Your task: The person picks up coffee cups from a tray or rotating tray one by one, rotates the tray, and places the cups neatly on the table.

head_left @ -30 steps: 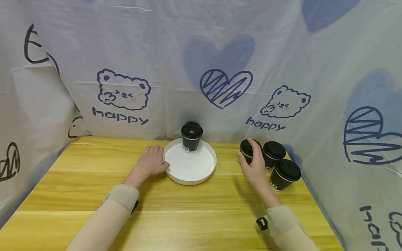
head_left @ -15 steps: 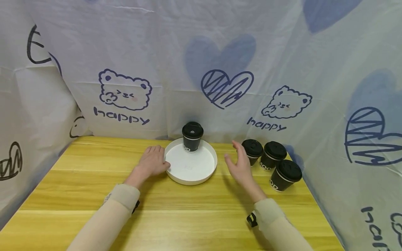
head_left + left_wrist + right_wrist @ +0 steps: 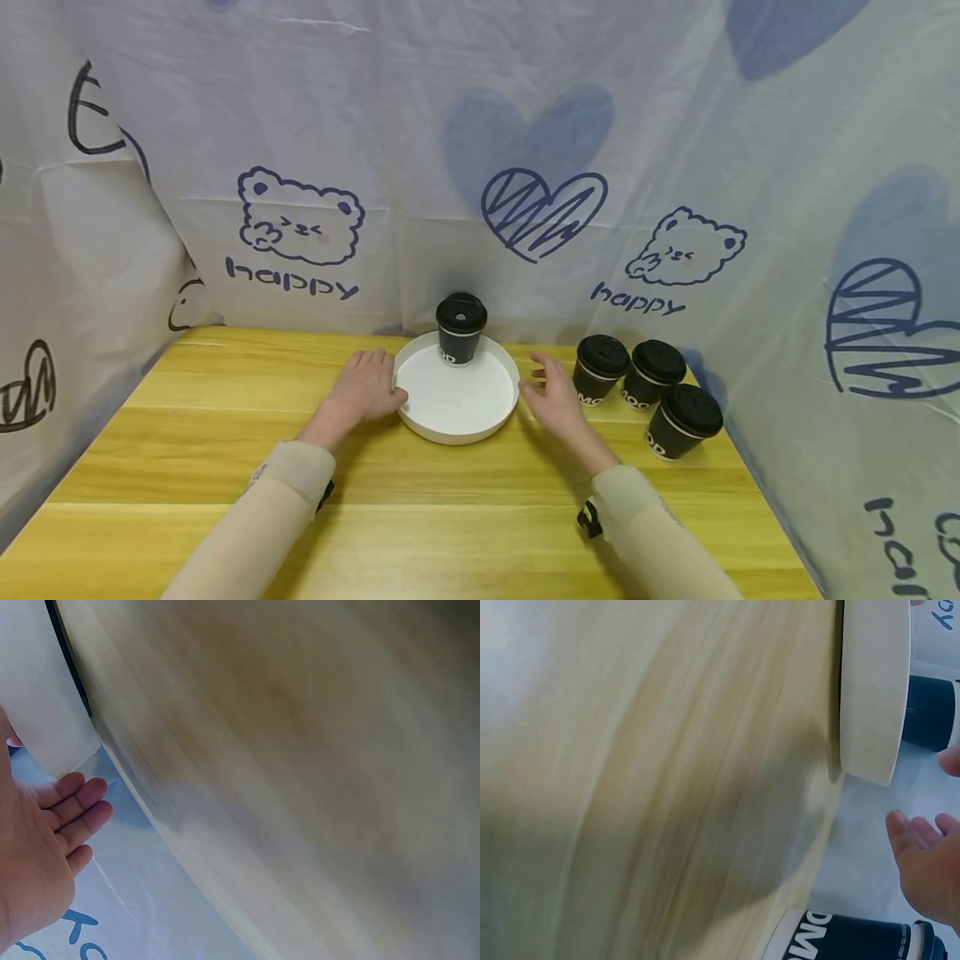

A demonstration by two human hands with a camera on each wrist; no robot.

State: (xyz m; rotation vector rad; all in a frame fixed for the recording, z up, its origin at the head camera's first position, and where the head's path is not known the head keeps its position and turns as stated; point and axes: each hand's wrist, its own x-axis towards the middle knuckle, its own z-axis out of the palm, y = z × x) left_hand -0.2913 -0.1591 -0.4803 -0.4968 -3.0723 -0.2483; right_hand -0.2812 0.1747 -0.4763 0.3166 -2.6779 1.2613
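Observation:
A round white tray (image 3: 454, 408) with a low rim lies on the wooden table. Near its far rim stands a dark paper cup (image 3: 459, 343) with a black lid. My left hand (image 3: 363, 388) rests against the tray's left side, its thumb over the rim; in the left wrist view its fingers (image 3: 82, 817) are loosely extended. Just off the right rim, my right hand (image 3: 555, 398) holds nothing, fingers spread and slightly bent. In the right wrist view its fingertips (image 3: 897, 825) are apart from the tray's wall (image 3: 874, 697).
Right of my right hand stand three more lidded dark cups: a near-left cup (image 3: 597, 375), a back cup (image 3: 654, 375) and a front-right cup (image 3: 678, 427). A printed white cloth (image 3: 420, 250) hangs behind the table (image 3: 435, 517) and along its sides.
My right hand has moved left from beside the cup group to the tray's right rim, without a cup. The left hand and the tray stay in place.

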